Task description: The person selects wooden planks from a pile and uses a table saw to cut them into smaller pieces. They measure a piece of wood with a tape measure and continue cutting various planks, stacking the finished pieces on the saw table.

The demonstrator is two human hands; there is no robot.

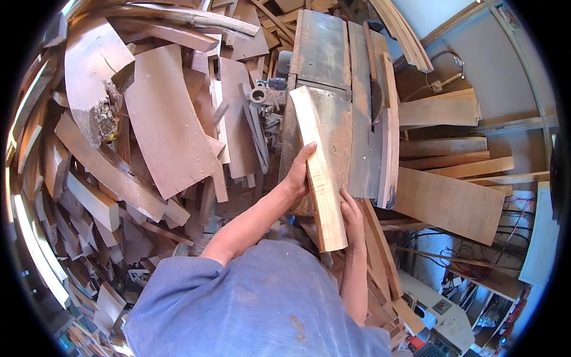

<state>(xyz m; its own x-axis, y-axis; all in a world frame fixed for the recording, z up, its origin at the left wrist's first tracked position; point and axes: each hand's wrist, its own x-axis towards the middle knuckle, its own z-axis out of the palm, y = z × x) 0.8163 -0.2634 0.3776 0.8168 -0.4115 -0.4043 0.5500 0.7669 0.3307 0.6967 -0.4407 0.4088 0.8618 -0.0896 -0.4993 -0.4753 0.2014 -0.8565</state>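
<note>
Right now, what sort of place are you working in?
Most likely a woodworking shop: a grey metal planing machine, heaps of brown wood offcuts, and both hands gripping a pale curved wooden board on it.

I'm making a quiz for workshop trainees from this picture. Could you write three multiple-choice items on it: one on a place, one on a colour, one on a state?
1. Where does the pale plank rest?
A. On the grey machine table
B. On the floor
C. Against the wall

2. What colour is the person's shirt?
A. Red
B. Blue
C. White

3. How is the plank held?
A. By the left hand alone
B. By nobody
C. By both hands, the right hand included

Answers:
1. A, the plank lies lengthwise over the machine's flat top.
2. B, the cloth at the lower edge is blue.
3. C, the left hand grips its left edge and the right hand its near right edge.
</note>
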